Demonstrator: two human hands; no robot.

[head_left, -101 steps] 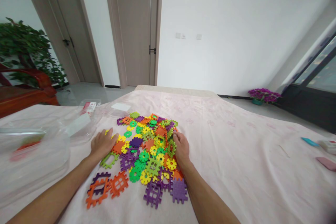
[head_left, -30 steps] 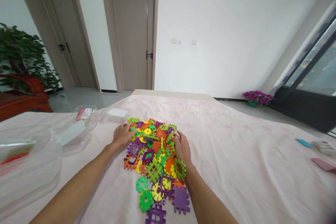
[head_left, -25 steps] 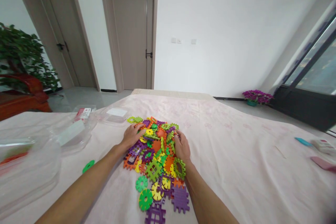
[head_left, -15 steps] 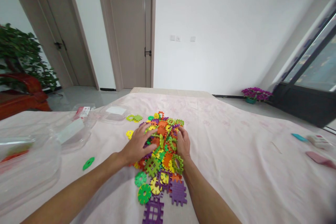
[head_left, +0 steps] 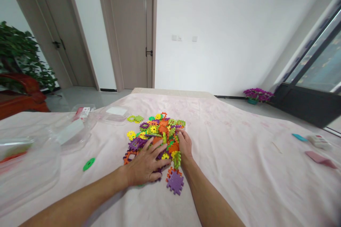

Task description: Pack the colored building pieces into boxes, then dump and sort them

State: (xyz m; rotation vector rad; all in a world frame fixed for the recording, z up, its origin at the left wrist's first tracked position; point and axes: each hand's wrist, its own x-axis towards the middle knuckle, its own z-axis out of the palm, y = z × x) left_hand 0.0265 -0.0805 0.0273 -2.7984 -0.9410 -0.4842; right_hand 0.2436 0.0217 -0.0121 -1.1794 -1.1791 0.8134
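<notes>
A heap of colourful plastic interlocking toy pieces (head_left: pixel 162 129) lies in the middle of the cloth, mixing notched squares and slotted discs. My left hand (head_left: pixel 146 163) rests over the heap's near left side, fingers spread, covering the pieces below. Along the right edge of the heap stands my right hand (head_left: pixel 185 144), its thumb and fingertips partly turned away against the pieces; whether it grips one is hidden. A purple notched square (head_left: pixel 175 182) lies at the near end, overlapping an orange piece. Apart to the left is a green slotted disc (head_left: pixel 88 164).
Clear plastic boxes (head_left: pixel 68 133) stand on the left of the pink tablecloth (head_left: pixel 226 166). At the right lie a blue item (head_left: pixel 299 137), a whitish block (head_left: pixel 319 142) and a pink strip (head_left: pixel 320 159). The table's far edge faces a white wall and doors.
My left hand has moved toward me and down over the near pieces. Loose discs and purple frames at the near end are now gathered in or covered. The right hand stays nearly in place.
</notes>
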